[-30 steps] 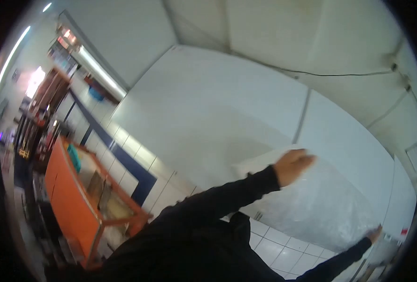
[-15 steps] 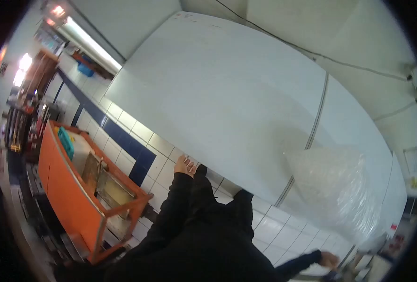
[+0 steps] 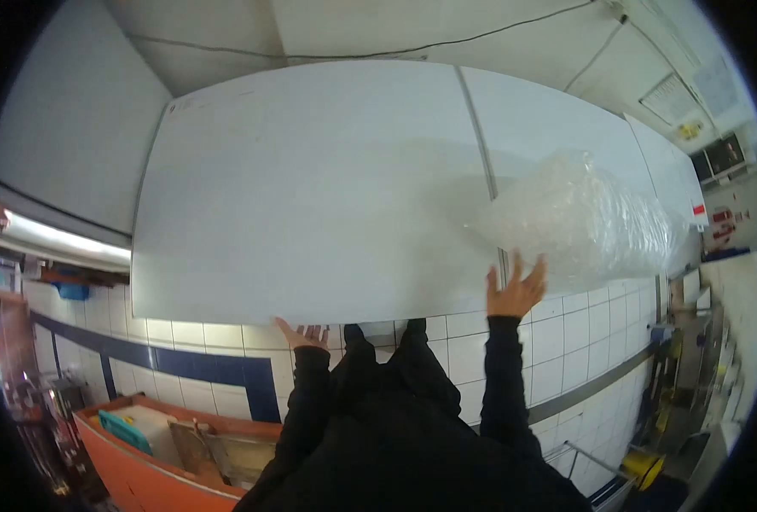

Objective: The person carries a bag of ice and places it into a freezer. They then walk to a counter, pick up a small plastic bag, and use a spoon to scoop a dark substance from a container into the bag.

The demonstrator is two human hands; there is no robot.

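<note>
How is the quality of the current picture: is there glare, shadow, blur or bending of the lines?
Head view, now: black corners and bowed edges on the white table; a soft shadow left of the plastic bag; bright glints on its folds; strong glare at the far left edge; background at the lower left smeared.

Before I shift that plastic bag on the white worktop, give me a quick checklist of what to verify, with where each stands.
1. Right hand free and open beside the bag: ok.
2. Left hand free, near the front edge: ok.
3. Plastic bag gripped: not ok, no fingers closed on it.
4. White worktop free of things left of the bag: ok.
5. Bag fully supported at the front edge: cannot tell.
6. Bag's contents and weight: cannot tell.
</note>
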